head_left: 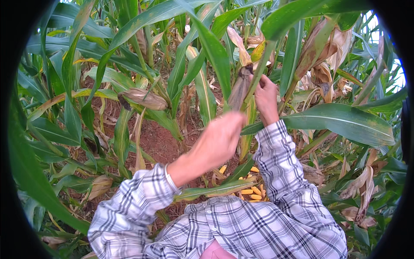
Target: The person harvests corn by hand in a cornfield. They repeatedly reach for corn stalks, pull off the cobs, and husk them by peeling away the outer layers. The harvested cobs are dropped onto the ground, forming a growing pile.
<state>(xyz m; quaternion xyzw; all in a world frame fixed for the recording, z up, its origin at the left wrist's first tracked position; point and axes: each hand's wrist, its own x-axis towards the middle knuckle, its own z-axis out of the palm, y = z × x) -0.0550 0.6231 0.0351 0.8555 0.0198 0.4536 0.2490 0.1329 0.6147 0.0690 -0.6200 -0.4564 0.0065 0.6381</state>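
An upright corn ear in a dry brown husk [241, 85] stands before me, its dark tip upward. My right hand [267, 97] is at the upper right side of this ear, fingers curled against it; a narrow green leaf hides part of the fingertips. Blurred by motion, my left hand [215, 139] is bent just below the ear, its fingers near the lower end; whether they grip anything cannot be told. Pale, dry husk leaves [239, 45] rise above the tip. Several bare yellow corn cobs [255, 191] lie low down, between my arms.
Corn stalks and long green leaves surround me; one broad leaf [343, 121] crosses beside my right forearm. Another husked ear [145, 98] hangs at the left, and a large dry-husked one [312, 55] is at the upper right. Reddish soil [158, 139] shows between plants.
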